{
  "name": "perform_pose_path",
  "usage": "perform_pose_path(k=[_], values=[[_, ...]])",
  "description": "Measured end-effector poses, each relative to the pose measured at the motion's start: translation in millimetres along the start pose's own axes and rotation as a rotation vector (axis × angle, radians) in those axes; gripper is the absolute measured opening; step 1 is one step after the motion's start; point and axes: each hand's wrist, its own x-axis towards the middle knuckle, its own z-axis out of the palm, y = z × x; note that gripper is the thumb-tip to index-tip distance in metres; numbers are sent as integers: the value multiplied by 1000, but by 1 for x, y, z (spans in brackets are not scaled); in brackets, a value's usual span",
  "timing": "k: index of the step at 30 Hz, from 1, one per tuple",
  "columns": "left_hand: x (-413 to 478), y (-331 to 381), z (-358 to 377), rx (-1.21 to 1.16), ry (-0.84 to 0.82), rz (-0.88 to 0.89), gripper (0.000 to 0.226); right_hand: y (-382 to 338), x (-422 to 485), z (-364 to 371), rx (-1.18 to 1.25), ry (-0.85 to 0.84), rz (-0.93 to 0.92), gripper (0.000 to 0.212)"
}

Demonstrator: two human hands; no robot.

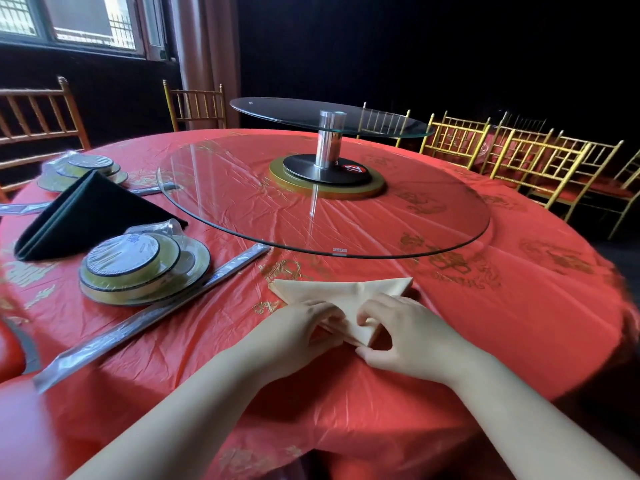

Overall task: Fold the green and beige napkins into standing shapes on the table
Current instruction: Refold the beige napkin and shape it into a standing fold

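Note:
A beige napkin [332, 289] lies flat on the red tablecloth [485, 306] near the front edge, folded into a wide triangle with its point toward me. My left hand [298, 330] pinches the left side of that near point. My right hand [405, 336] grips the right side, thumb and fingers closed on the cloth. A dark green napkin [90, 216] stands folded in a tent-like triangle at the left of the table, away from both hands.
Wrapped stacks of plates and bowls sit at the left [142, 268] and far left [86, 171]. Wrapped chopstick packets [149, 317] lie beside them. A glass turntable [346, 209] with a raised glass tier [329, 121] fills the middle. Gold chairs [526, 161] ring the table.

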Motion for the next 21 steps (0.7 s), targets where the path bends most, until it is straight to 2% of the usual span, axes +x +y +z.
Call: perform_pose_path(k=[2,5,10,12,15,17,21], values=[[3,1,2,38,19,-26,28,-4,2,1,-99,84,-74,22],[8,6,-1,51,72,-74,24,-11,10,-6,-161,223,-60,18],[21,16,-36,36,284,-65,18,-39,30,-44,-217,425,7,27],[24,19,-62,0,288,-23,15,-57,38,-63,-112,463,39,28],[23,16,-99,-4,171,27,8,-76,50,-88,240,408,62,21],[23,11,-116,14,90,1,7,-83,61,-92,415,368,63,11],[23,-3,-124,85,-6,-74,17,-88,80,-71,625,327,152,14]])
